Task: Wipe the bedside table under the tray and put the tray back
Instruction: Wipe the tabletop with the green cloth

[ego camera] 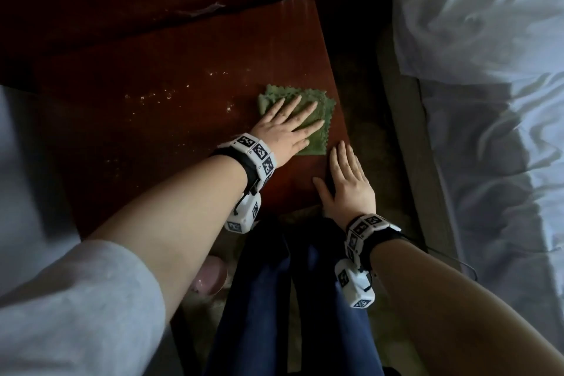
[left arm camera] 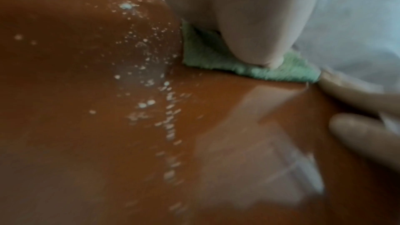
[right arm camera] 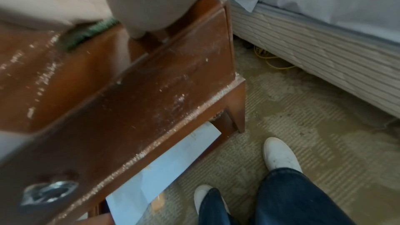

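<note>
R hand (ego camera: 345, 183) lies flat, fingers straight, on near corner of bedside table (ego camera: 171, 94). Just beyond, L hand (ego camera: 283, 128) presses green cloth (ego camera: 317, 134) flat w/ spread fingers. White crumbs (ego camera: 171, 94) further left. Tray not in view.

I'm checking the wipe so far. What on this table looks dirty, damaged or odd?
White specks dot the table left of the green cloth, which the left hand presses flat. The drawer front looks scuffed and dusty. The tray is out of view.
</note>
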Demonstrator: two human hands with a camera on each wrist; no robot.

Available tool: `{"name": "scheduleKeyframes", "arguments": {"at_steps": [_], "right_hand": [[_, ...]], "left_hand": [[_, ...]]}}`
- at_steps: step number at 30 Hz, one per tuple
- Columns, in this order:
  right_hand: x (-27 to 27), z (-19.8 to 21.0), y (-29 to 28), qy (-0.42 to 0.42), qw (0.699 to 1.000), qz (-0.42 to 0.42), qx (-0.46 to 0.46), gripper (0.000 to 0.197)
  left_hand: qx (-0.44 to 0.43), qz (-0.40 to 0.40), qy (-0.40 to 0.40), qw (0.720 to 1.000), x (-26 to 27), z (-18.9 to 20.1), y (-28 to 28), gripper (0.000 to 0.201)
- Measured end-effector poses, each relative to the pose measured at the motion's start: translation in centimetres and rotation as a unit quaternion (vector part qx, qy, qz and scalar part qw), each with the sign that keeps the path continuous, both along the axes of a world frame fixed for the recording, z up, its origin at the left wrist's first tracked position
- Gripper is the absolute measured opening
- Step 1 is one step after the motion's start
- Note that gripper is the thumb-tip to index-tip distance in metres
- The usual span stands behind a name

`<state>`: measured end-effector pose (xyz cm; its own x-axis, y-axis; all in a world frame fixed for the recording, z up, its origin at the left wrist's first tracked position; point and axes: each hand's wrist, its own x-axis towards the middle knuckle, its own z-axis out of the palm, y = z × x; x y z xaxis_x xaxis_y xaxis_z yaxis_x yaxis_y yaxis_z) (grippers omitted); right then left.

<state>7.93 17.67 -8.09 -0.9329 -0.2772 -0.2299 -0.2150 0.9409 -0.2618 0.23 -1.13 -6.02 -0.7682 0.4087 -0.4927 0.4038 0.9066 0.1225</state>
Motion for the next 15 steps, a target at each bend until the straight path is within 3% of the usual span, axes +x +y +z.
{"name": "scheduleKeyframes", "arguments": {"at_steps": [6,15], "right_hand": [[0.0,-0.1,0.1,0.029,1.000,0.002,0.003,0.066],[-1.2,-0.1,0.5,0.039,0.999,0.035,0.001,0.069]], "left_hand": [[0.014,-0.070,0.005,0.997,-0.9,-0.4,0.5,0.052],[0.047,-0.040,0.023,0.998,-5.4,-0.7,1.6,0.050]]}}
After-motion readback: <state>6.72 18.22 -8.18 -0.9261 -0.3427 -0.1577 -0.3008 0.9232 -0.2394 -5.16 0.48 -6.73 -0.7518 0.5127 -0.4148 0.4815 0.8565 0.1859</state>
